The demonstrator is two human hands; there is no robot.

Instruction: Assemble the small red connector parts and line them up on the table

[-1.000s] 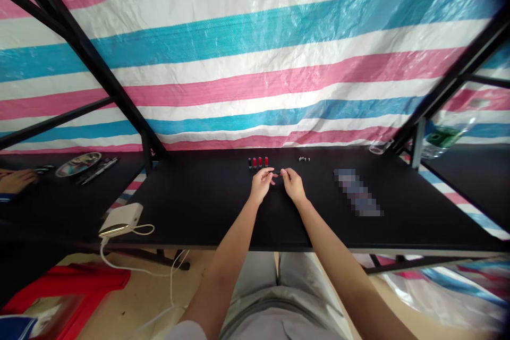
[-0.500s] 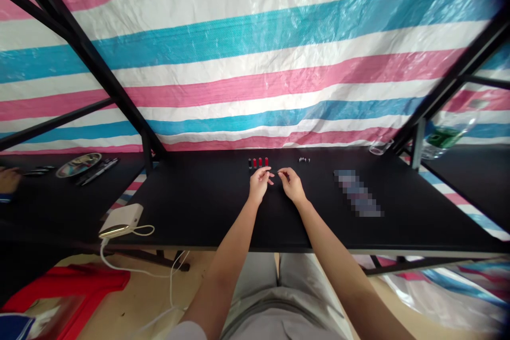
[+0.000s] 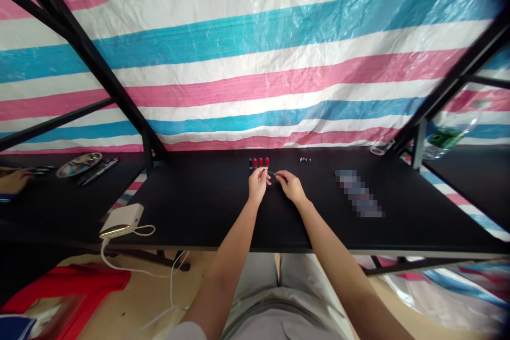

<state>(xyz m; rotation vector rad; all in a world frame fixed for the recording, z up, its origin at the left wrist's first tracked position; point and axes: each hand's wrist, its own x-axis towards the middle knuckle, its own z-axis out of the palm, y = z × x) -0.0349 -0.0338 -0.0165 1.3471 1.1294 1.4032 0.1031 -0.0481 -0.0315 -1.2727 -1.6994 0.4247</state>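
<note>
Your right hand (image 3: 290, 187) pinches a thin dark piece (image 3: 273, 173) in its fingertips, and the piece's far end reaches your left hand (image 3: 258, 185); you cannot tell whether that hand grips it too. Both hands sit over the black desk (image 3: 191, 207), just below a row of small red-and-black cylinders (image 3: 258, 162). Tiny metal parts (image 3: 305, 160) lie to the right, well apart from a pixelated strip (image 3: 358, 194). On the next desk (image 3: 48, 212) at left, a co-worker's hand (image 3: 14, 180) lies near a round tray (image 3: 78, 164) and pens (image 3: 99, 171).
</note>
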